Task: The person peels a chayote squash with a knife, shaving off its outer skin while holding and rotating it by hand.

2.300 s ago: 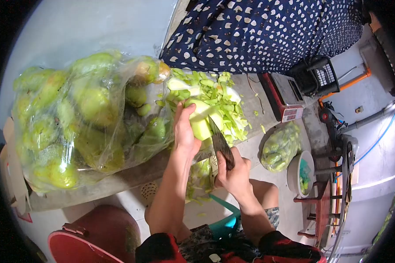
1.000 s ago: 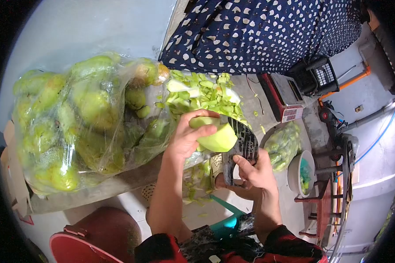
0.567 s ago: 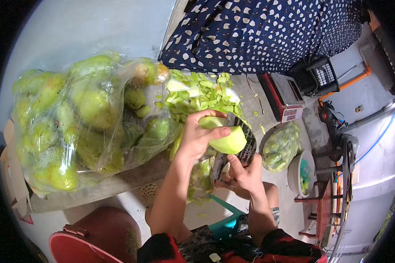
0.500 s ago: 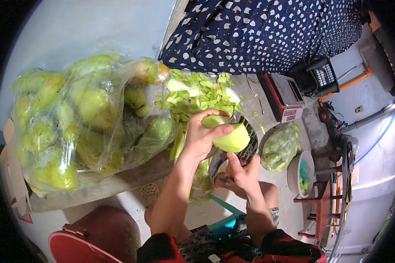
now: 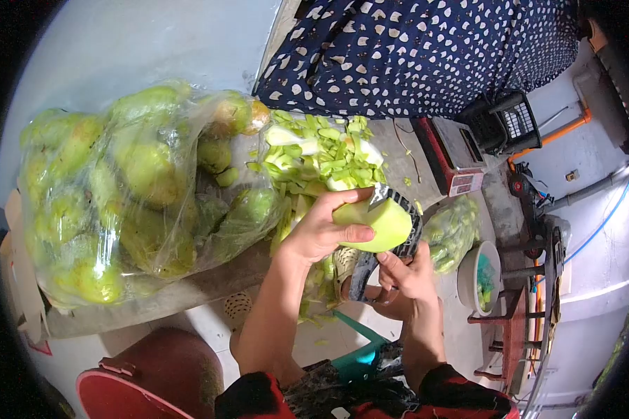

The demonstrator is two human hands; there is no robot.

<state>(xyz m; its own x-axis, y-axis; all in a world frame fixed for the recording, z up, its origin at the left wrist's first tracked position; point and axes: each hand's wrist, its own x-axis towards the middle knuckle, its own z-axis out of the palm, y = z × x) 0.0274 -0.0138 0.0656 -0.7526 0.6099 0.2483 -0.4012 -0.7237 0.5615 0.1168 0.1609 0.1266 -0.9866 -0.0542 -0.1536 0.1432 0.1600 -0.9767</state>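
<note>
My left hand (image 5: pixel 323 232) is wrapped round a large pale-green peeled fruit (image 5: pixel 384 227), thumb along its near side. Beside the fruit's right end, my right hand (image 5: pixel 407 274) is closed with the thumb on top. It grips a dark tool with light markings (image 5: pixel 414 234), which looks like a blade and is partly hidden behind the fruit; its exact kind cannot be made out. Green peelings (image 5: pixel 321 150) lie heaped just beyond my hands.
A clear plastic bag (image 5: pixel 143 174) of whole green fruit covers the bench's left side. A red scale (image 5: pixel 444 153), a black basket (image 5: pixel 503 122), a filled plastic bag (image 5: pixel 451 234) and a white bucket (image 5: pixel 468 286) stand right. A red bin (image 5: pixel 150 370) is below left.
My left hand has turned the fruit and shifted it slightly right and down. My right hand has moved a little right, with the dark tool farther round the fruit's right side.
</note>
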